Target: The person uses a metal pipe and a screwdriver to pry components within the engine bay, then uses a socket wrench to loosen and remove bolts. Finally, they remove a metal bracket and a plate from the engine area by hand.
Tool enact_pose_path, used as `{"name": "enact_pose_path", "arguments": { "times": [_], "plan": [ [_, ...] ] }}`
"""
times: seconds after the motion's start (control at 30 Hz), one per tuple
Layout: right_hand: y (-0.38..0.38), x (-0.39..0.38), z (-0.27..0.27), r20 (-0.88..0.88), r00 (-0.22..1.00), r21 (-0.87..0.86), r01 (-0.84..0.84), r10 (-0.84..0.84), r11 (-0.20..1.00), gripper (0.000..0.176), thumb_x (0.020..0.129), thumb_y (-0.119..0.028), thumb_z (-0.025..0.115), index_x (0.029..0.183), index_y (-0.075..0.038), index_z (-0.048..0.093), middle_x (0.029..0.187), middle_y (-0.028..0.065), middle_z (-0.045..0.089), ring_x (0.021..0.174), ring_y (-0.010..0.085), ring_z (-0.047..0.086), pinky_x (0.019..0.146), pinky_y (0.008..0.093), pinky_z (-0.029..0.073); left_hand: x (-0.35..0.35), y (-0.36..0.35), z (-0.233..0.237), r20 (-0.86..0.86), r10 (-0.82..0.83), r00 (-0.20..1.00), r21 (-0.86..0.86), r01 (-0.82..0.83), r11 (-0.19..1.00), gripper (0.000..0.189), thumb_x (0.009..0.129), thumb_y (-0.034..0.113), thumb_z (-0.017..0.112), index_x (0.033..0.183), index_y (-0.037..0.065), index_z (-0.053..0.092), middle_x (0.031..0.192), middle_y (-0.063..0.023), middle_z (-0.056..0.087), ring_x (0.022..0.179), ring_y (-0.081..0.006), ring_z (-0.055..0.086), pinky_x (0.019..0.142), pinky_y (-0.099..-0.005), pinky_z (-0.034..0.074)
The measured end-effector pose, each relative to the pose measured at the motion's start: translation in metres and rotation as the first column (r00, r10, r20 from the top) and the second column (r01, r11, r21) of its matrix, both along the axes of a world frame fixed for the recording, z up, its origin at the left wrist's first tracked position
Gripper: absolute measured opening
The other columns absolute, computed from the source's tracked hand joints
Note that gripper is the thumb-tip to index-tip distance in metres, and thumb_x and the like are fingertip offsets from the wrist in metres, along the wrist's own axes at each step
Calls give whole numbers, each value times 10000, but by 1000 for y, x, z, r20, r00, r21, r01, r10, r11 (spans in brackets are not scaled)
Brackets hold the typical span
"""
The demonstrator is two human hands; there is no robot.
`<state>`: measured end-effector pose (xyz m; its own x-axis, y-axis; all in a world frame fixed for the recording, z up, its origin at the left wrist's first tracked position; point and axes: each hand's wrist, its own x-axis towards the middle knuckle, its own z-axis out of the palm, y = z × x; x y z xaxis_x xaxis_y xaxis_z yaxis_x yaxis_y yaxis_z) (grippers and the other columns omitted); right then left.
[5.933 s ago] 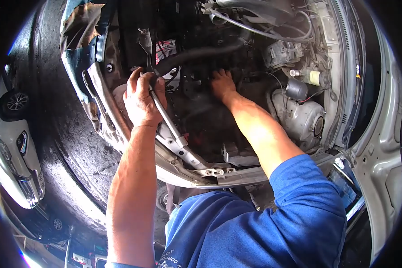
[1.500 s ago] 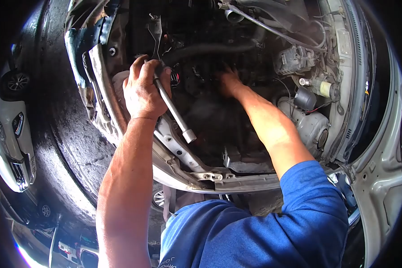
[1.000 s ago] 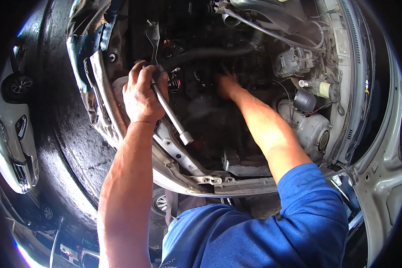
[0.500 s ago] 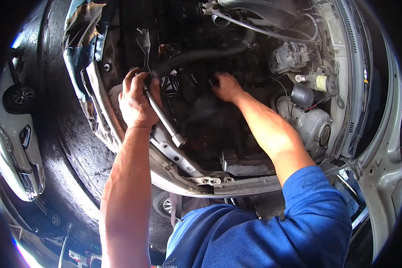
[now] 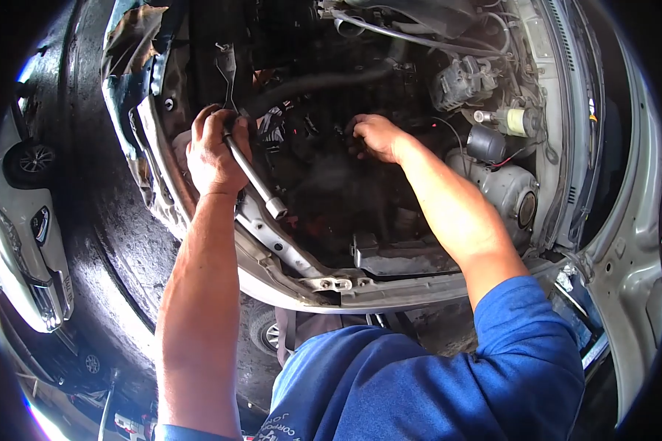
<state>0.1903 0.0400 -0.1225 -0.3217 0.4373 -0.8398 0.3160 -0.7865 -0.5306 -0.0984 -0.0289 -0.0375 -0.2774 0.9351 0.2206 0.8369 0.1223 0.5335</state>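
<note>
**Item: engine-bay work, head view**

- **Left hand** [image 5: 212,151]: closed in a full fist round the upper end of the socket bar, at the left edge of the bay.
- **Socket bar** [image 5: 256,180]: a silver rod, held slanting down and to the right. Its socket-shaped free end is seen just above the front crossmember [image 5: 360,287]. What the gripped end meets is hidden by the fist.
- **Right hand** [image 5: 375,137]: reached into the dark middle of the bay, with the fingers curled downward onto parts below the black hose [image 5: 324,79]. Whether anything is pinched between them cannot be told.
- **Surroundings:** an alternator [image 5: 460,77] is noted at upper right, with a grey housing [image 5: 504,187] below it. A white car [image 5: 22,257] is parked on the ground at far left. A blue sleeve [image 5: 529,345] covers the right upper arm.
- **Step judged in hand:** a fastener at the left of the bay is being turned or seated with the bar, while a part deeper in is felt for or steadied.
- **Next move, requirements:** the hidden end must be kept square on its fastener. Swing room must be kept for the free end against the crossmember, and the right-hand fingers kept out of the bar's arc.
</note>
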Motion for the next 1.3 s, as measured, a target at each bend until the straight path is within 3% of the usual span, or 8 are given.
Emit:
{"name": "enact_pose_path", "arguments": {
  "times": [0.23, 0.33, 0.47, 0.53, 0.7, 0.87, 1.03, 1.3],
  "plan": [
    [-7, -20, 12, 171, 969, 238, -218, 180, 947, 242, 846, -100, 519, 1011, -15, 673, 797, 95, 643, 696, 203, 612, 570, 352, 499, 0, 0, -6, -8, 12, 1000, 21, -12, 1000, 231, 863, 286, 658, 1026, 122, 654, 1193, -93, 621, 1044, -327, 630, 878, -444, 485],
    [-11, -41, 51, -49, 938, 295, -316, 344, 902, 263, 866, -159, 548, 1041, -14, 681, 904, 136, 705, 783, 246, 664, 713, 361, 530, 1, 1, 0, -13, 25, 1000, -26, -25, 999, 235, 865, 292, 658, 1028, 123, 657, 1195, -96, 619, 1049, -332, 628, 882, -443, 488],
    [-24, -69, 163, -40, 767, 685, -445, 641, 577, 593, 869, -564, 640, 1033, 5, 675, 912, 210, 677, 939, 334, 670, 854, 408, 519, 3, 1, 3, -23, 60, 998, -51, -61, 997, 223, 868, 295, 651, 1015, 128, 647, 1167, -107, 613, 1058, -335, 615, 896, -455, 475],
    [-46, -81, 173, 199, 785, 846, -440, 586, 302, 598, 847, -592, 659, 894, 4, 640, 815, 170, 621, 828, 341, 638, 766, 399, 511, 2, 2, 1, -39, 62, 997, -22, -63, 998, 222, 857, 287, 660, 1004, 121, 646, 1158, -118, 607, 1053, -343, 610, 886, -454, 482],
    [-79, -112, 169, 314, 911, 853, -395, 268, 342, 447, 895, -407, 661, 776, 21, 608, 757, 226, 599, 733, 397, 634, 654, 467, 493, 4, 0, 3, -5, 68, 998, 10, -68, 998, 201, 848, 263, 669, 961, 98, 646, 1155, -142, 592, 1065, -355, 595, 881, -445, 491],
    [-62, -81, 190, 366, 905, 713, -422, 216, 560, 319, 894, -302, 661, 756, -14, 646, 573, 178, 559, 496, 265, 543, 509, 404, 423, 2, -1, 5, 38, 72, 997, 15, -73, 997, 493, 788, 240, 696, 1242, 105, 559, 1211, -144, 580, 1116, -350, 576, 904, -443, 482],
    [-49, -33, 209, 621, 682, 467, -718, 386, 516, 306, 866, -284, 650, 776, 8, 670, 644, 207, 608, 619, 360, 626, 587, 443, 470, 1, -2, 6, 45, 46, 998, -74, -42, 996, 523, 798, 243, 668, 1286, 112, 534, 1263, -117, 569, 1166, -306, 561, 961, -449, 436],
    [-67, -68, 112, 658, 398, 133, -897, 640, 421, 319, 861, -274, 571, 874, 8, 718, 972, 271, 675, 957, 405, 671, 828, 459, 531, -1, -1, 5, 45, 51, 998, -63, -48, 997, 349, 807, 255, 661, 1126, 115, 638, 1190, -82, 608, 1138, -285, 577, 942, -432, 445]
  ]
}}
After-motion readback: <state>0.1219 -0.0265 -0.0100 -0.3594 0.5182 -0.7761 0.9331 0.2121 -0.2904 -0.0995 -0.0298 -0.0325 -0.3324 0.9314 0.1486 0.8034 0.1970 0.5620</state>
